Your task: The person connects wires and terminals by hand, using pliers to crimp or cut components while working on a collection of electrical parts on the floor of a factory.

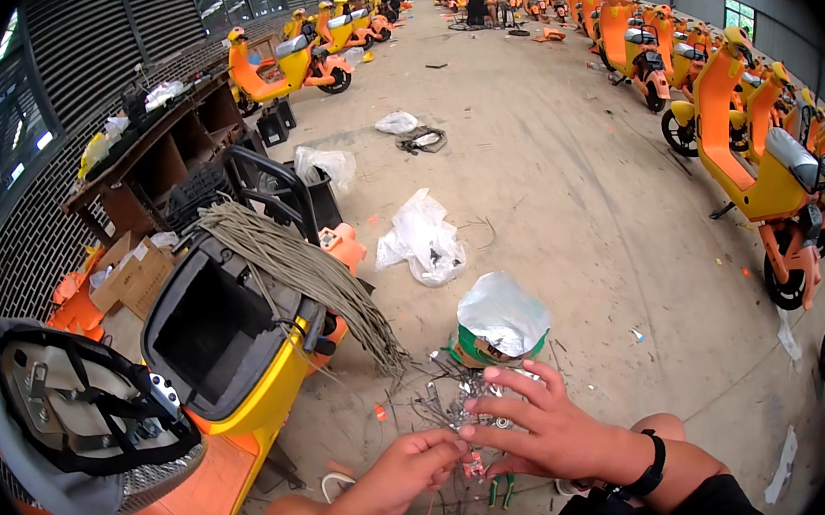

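Note:
My left hand (407,474) is closed in a pinch over the floor, and whatever its fingertips hold is too small to make out. Touching or nearly touching those fingertips is the index finger of my right hand (541,427), whose other fingers are spread. Just below the fingertips shows a small pinkish-red piece (473,466); I cannot tell whether it is held or lies on the floor. Pliers with green handles (501,490) lie under my right hand. Small metal parts (472,392) are scattered beyond my hands, beside a green tub (473,350) with a whitish plastic liner (503,308).
A yellow and orange scooter (277,407) with its seat raised stands close on my left, a bundle of grey-green cables (298,269) draped over it. White plastic bags (423,241) lie ahead. Rows of scooters (737,143) line the right side. A brown workbench (160,148) stands at left.

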`<state>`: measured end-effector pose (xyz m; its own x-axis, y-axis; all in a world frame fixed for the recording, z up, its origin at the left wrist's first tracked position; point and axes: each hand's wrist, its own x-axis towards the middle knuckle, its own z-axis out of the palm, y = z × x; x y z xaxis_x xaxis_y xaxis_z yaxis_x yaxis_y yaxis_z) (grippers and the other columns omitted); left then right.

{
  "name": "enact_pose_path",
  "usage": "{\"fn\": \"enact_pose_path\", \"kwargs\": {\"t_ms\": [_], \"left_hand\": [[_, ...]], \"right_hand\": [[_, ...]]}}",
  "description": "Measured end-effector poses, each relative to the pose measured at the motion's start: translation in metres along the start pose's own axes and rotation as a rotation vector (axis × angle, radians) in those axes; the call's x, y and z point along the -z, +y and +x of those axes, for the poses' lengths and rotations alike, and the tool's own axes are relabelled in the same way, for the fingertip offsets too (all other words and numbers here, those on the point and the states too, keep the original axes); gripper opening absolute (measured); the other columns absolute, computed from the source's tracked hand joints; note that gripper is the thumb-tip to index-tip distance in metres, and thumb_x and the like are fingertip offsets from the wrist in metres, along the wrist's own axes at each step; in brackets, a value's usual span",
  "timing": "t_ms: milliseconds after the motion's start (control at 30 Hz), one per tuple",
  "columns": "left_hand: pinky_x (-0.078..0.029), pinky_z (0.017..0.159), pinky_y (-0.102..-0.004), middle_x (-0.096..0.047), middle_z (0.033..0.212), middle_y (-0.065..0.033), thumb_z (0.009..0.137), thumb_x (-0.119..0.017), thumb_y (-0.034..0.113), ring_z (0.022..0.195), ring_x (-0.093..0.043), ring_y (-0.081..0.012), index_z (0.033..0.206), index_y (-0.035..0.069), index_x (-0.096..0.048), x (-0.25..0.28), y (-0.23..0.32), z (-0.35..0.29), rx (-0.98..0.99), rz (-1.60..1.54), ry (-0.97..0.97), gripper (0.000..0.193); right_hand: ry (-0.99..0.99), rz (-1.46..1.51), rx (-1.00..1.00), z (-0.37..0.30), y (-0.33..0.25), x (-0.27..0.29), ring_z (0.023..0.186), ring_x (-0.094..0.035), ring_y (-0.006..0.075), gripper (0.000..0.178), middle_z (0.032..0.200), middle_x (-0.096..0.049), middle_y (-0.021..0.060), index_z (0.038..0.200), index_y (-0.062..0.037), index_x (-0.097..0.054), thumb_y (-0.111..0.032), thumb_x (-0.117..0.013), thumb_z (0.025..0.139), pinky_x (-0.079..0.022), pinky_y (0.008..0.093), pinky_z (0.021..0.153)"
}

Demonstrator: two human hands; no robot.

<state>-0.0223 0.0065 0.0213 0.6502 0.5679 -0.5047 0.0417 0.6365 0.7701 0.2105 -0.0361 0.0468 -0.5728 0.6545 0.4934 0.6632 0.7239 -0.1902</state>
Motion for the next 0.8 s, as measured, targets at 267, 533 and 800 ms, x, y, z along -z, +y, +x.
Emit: {"fn": "enact_pose_path", "kwargs": {"t_ms": [267,533,800], "left_hand": [[-0.027,0.050,-0.0205,-0.052,0.076,0.0052,0.098,-0.054,0.015,0.057,-0.035,-0.0031,0.105,0.004,-0.062,0.004,-0.001,-0.001,0.136,-0.037,-0.266,0.015],[-0.028,0.049,-0.0208,-0.055,0.077,0.0036,0.098,-0.054,0.015,0.055,-0.035,-0.0034,0.099,0.005,-0.062,0.006,-0.002,-0.004,0.145,-0.084,-0.281,0.013],[-0.036,0.045,-0.0243,-0.057,0.070,0.0059,0.095,-0.060,0.017,0.053,-0.049,-0.0052,0.089,0.008,-0.061,-0.008,-0.003,-0.014,-0.270,0.601,0.080,0.011]], "right_hand": [[0.030,0.173,0.144,0.000,0.004,-0.012,0.106,-0.057,0.0192,0.036,0.103,-0.061,0.0022,0.110,-0.0105,-0.065,-0.026,-0.075,0.079,-0.042,0.0395,0.094],[0.085,0.258,0.181,0.003,0.008,-0.017,0.093,-0.062,0.0191,0.027,0.093,-0.063,0.0029,0.099,-0.0083,-0.067,-0.021,-0.077,0.077,-0.048,0.0355,0.084],[-0.190,0.910,-0.735,0.000,-0.009,-0.022,0.070,-0.062,0.0133,0.020,0.071,-0.063,0.0022,0.088,-0.0059,-0.066,-0.025,-0.071,0.090,-0.048,0.0264,0.065]]}}
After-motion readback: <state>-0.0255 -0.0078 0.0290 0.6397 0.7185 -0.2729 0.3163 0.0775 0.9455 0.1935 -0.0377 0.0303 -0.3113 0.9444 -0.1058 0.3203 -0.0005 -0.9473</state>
